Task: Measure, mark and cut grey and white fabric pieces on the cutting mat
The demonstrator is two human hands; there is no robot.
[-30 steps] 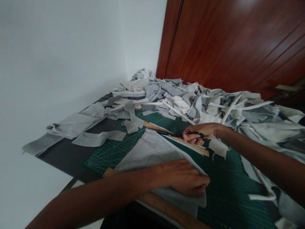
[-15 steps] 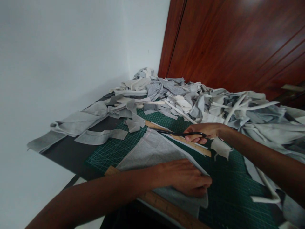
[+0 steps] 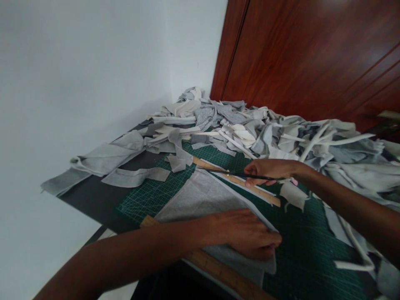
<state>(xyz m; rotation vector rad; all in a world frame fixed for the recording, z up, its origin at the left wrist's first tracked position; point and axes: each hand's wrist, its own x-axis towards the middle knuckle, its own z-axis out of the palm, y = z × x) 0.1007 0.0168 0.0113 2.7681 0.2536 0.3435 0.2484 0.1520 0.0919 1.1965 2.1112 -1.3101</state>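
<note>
My right hand (image 3: 265, 171) is closed around the handles of black scissors (image 3: 215, 171). Their blades point left, with the tips at the far corner of a light grey piece of fabric (image 3: 203, 193). My left hand (image 3: 254, 235) is closed on this fabric near its right corner, against the green cutting mat (image 3: 309, 246); the fingertips are partly hidden. Just beyond the fabric, a wooden ruler (image 3: 264, 195) lies under the scissors. A second wooden ruler (image 3: 215, 271) runs along the near edge, partly beneath the fabric and my left forearm.
A heap of grey and white fabric scraps (image 3: 243, 129) covers the back and right of the table. Loose strips (image 3: 137, 177) lie on the left over the dark tabletop (image 3: 90, 200). A small scrap (image 3: 293, 195) rests by my right wrist. Behind stand a white wall and a reddish-brown door (image 3: 296, 62).
My right hand has turned the scissors so that they now show nearly edge-on, with the handle loop no longer facing me. My left hand stays on the fabric. The view has shifted slightly.
</note>
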